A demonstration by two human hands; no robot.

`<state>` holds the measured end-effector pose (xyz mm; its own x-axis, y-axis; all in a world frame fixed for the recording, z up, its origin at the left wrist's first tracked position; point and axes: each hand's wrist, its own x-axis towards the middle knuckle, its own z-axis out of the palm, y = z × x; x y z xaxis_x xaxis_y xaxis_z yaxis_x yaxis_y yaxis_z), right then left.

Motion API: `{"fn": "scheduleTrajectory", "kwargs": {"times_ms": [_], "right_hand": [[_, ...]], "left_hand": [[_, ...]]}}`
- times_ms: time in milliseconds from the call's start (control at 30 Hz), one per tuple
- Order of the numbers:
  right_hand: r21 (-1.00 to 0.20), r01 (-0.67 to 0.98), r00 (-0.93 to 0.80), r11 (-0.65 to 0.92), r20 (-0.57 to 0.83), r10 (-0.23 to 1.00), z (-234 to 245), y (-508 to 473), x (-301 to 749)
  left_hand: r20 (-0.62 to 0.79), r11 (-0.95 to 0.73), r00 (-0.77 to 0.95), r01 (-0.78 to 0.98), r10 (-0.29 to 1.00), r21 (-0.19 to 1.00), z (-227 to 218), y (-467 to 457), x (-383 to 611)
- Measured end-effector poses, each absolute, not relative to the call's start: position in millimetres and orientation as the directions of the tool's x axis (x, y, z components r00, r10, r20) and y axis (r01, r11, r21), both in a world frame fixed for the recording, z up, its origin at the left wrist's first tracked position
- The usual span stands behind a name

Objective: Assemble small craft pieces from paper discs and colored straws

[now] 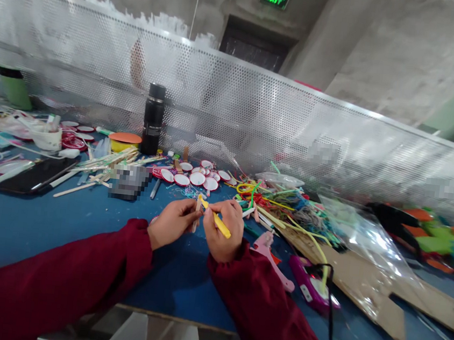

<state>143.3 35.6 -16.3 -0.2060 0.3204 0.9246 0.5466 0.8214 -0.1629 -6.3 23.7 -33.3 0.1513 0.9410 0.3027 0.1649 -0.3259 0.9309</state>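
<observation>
Blue surface [82, 236], perforated screen [234, 100] behind | left hand [170, 222]: fingers clamped on stick [196, 220], held near upright above surface | right hand [223, 245]: fingers clamped on yellow tool [221, 225], one end beside stick's top, contact cannot be told | beyond hands: white discs [197, 179], black bottle [153, 121] | right: pink glue gun [276, 264]

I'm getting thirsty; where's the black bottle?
In the head view, the black bottle stands left of centre, before the perforated metal panel, left of the white discs.
</observation>
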Motion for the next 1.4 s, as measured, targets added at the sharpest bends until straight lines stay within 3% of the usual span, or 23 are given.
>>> {"fn": "scheduleTrajectory", "kwargs": {"times_ms": [867,1233,1400], "right_hand": [[-0.164,0.582,-0.187,0.797,0.926,0.327,-16.1,40.9,147.3],[-0.292,0.558,-0.229,0.776,0.845,0.483,-16.6,43.7,147.4],[-0.341,0.588,-0.187,0.734,0.825,0.533,-19.4,44.9,146.5]], "left_hand": [[0.314,-0.333,0.156,0.124,0.937,0.935,-33.4,25.9,-6.5],[0.291,-0.291,0.072,-0.012,0.954,0.957,-31.1,29.5,-4.6],[0.323,-0.319,-0.035,0.096,0.946,0.943,-27.3,28.1,-8.3]]}}
